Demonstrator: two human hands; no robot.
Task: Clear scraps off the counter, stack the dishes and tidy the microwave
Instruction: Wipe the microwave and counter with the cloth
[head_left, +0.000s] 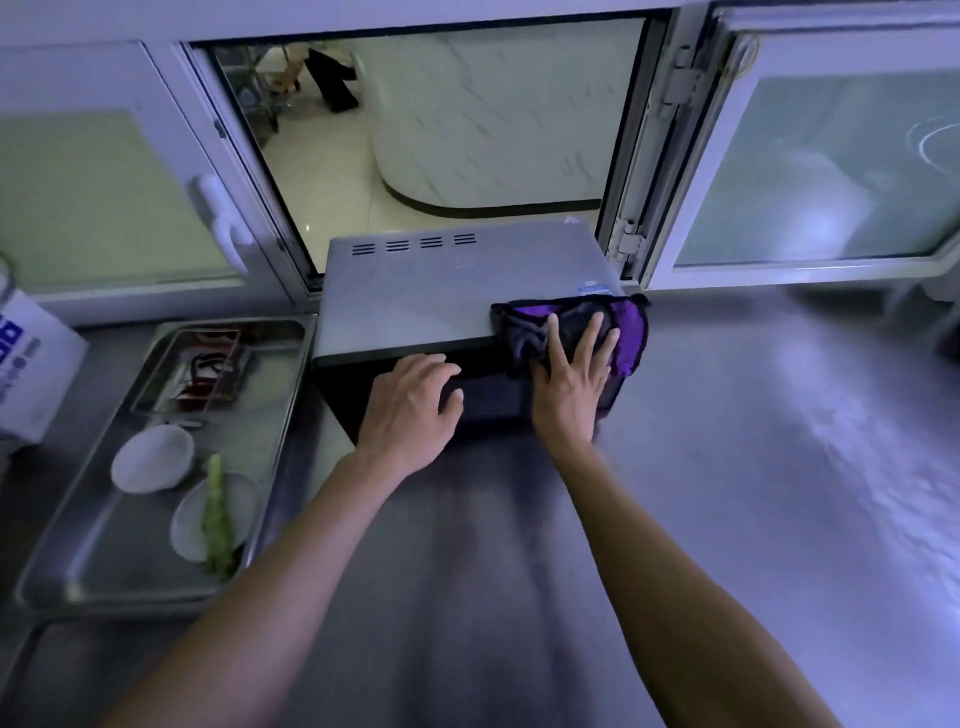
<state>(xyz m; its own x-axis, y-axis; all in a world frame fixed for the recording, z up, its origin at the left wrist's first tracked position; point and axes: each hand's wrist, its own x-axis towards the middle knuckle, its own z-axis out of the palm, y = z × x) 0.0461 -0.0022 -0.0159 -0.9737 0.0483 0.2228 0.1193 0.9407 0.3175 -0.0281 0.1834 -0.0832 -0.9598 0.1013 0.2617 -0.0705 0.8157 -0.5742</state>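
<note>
Steel counter (727, 493) fills the lower frame, bare metal with streaky glare toward 3 o'clock. Open serving hatch (441, 130) at 12 o'clock, frosted panes on either side.

Microwave (415, 291) sits at centre, just above the middle, backed against the hatch sill; grey top with vent slots, dark door facing the viewer.

Long metal tray (104, 545) at 9 o'clock, touching the microwave's left side. In it: a wire rack (202, 369) at the far end, a white bowl (153, 457), a white plate (189, 525) with a green vegetable scrap (215, 519) lying across it.

Purple-and-grey cloth (623, 327) draped over the microwave's front right top edge.

Right hand (571, 384), fingers straight and spread, presses flat on the cloth against the door.

Left hand (410, 405) rests on the door's upper left, fingers loosely bent, holding nothing.

White carton (31, 364) at the far 9 o'clock edge.
</note>
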